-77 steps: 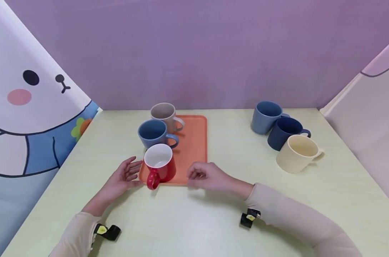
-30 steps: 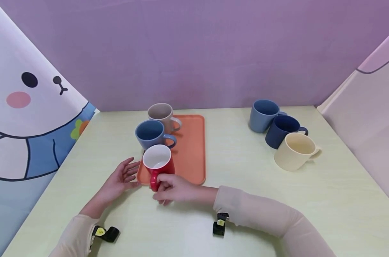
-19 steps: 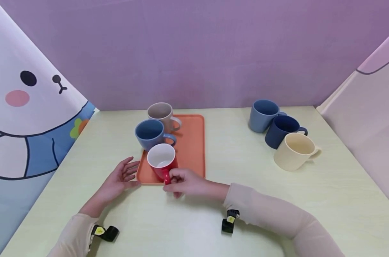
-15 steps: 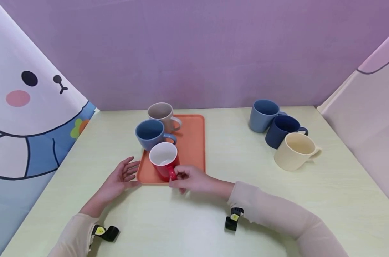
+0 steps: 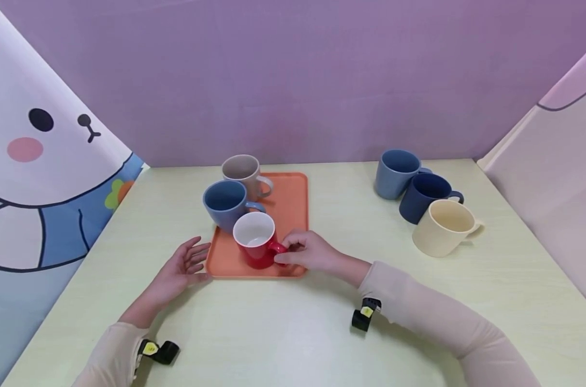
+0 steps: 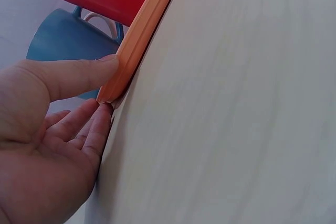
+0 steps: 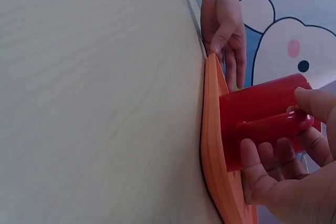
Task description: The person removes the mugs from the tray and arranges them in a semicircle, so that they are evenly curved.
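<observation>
The red mug (image 5: pixel 259 255), white inside, stands upright on the orange tray (image 5: pixel 293 215) with its handle to the right. My right hand (image 5: pixel 314 252) pinches that handle between thumb and fingers; the right wrist view shows the fingers curled about the red handle (image 7: pixel 273 128). At the tray's front left corner lies my left hand (image 5: pixel 183 266), fingers relaxed. In the left wrist view its thumb (image 6: pixel 86 74) touches the tray rim (image 6: pixel 136 45), fingertips right at the corner. Behind the red mug are a blue mug (image 5: pixel 227 212) and a grey mug (image 5: pixel 243 171) along the tray's left side.
On the table's right stand a lighter blue mug (image 5: pixel 393 180), a dark blue mug (image 5: pixel 413 203) and a cream mug (image 5: pixel 435 236), close together. A purple backdrop (image 5: pixel 293 80) rises behind the table (image 5: pixel 293 338); printed cloth flanks it.
My right hand has come in from the right and taken the red mug's handle. The mug has shifted right and slightly back, its handle turned from front to right. The left hand has stayed put.
</observation>
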A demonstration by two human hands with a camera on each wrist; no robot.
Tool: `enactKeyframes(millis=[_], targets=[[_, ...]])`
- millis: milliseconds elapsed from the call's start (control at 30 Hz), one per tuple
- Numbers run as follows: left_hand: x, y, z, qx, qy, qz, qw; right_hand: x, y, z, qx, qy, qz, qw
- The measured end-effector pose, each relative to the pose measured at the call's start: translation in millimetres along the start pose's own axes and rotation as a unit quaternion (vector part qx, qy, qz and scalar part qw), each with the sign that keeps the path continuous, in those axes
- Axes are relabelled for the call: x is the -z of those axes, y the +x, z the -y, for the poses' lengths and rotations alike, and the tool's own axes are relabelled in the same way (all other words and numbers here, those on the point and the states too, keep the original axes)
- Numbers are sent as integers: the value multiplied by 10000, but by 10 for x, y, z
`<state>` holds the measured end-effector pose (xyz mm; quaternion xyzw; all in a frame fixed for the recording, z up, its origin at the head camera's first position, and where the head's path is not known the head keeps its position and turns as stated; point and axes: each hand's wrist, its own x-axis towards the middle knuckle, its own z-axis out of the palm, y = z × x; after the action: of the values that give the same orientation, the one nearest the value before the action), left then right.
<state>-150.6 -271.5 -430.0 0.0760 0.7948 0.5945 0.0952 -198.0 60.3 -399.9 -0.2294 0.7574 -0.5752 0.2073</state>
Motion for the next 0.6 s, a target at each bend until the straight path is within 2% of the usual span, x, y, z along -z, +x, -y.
enactKeyframes(millis=[133,367,600], targets=[[6,0,5,-17,-61,34,10000,35,15,3,32,123,-110,9999],[7,0,17,-35,-71,43,10000,75,24,22,-243,465,-202,9984],[14,5,37,-104,12,34,9999,112,32,25,-400,864,-483,9943]])
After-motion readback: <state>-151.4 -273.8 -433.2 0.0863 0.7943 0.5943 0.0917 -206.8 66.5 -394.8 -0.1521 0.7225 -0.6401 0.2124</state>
